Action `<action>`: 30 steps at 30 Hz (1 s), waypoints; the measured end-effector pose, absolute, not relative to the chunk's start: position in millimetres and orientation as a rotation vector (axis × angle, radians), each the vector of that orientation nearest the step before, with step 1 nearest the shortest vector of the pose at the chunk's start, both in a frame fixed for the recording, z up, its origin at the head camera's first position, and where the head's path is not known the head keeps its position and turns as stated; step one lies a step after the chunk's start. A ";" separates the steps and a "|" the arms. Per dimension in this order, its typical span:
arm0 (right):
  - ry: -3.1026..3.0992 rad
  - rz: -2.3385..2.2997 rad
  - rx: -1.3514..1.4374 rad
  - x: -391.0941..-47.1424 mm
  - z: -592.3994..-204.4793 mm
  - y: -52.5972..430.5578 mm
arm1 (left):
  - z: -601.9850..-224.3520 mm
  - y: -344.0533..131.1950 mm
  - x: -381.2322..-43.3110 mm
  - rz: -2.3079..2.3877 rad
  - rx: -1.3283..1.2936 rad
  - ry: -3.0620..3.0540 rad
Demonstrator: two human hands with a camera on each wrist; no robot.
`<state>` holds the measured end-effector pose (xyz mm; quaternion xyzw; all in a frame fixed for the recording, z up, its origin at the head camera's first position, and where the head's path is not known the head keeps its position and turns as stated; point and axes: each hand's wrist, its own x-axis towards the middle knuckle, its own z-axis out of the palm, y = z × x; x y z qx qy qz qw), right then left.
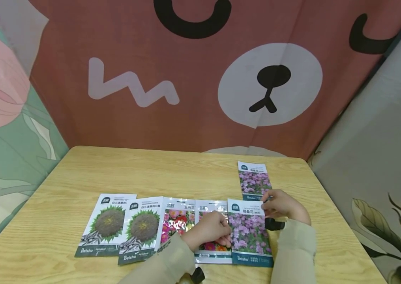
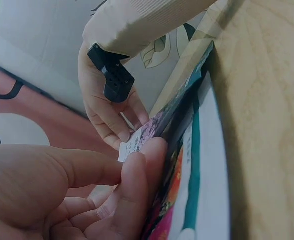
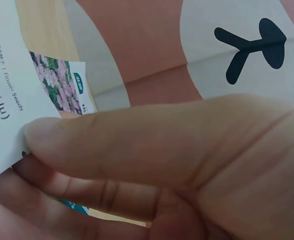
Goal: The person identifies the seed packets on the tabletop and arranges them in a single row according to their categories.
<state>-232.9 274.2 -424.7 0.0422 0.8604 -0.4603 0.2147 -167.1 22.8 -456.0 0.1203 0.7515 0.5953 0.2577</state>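
Observation:
A seed packet with purple flowers stands at the right end of a row of packets, its edge raised in the left wrist view. At its left edge my left hand pinches it between thumb and fingers, partly covering a packet of mixed bright flowers. My right hand holds its upper right corner, thumb on the white printed front in the right wrist view. Behind, a second purple-flower packet lies flat, its lower corner near my right hand.
Left along the row lie another mixed-flower packet and two overlapping sunflower packets, all on a wooden table. A reddish-brown curtain with a bear's face hangs behind the far edge. Patterned cloth borders the right side.

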 end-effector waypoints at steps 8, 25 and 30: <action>2.392 -1.228 0.086 -236.2 -431.5 271.5 | -459.7 22.5 -167.1 1.601 0.317 2.043; 2.356 -1.237 0.141 -235.8 -433.5 269.7 | -458.2 22.1 -166.1 1.592 0.327 2.044; 2.362 -1.223 0.156 -236.6 -433.2 268.7 | -459.6 22.4 -167.1 1.578 0.345 2.072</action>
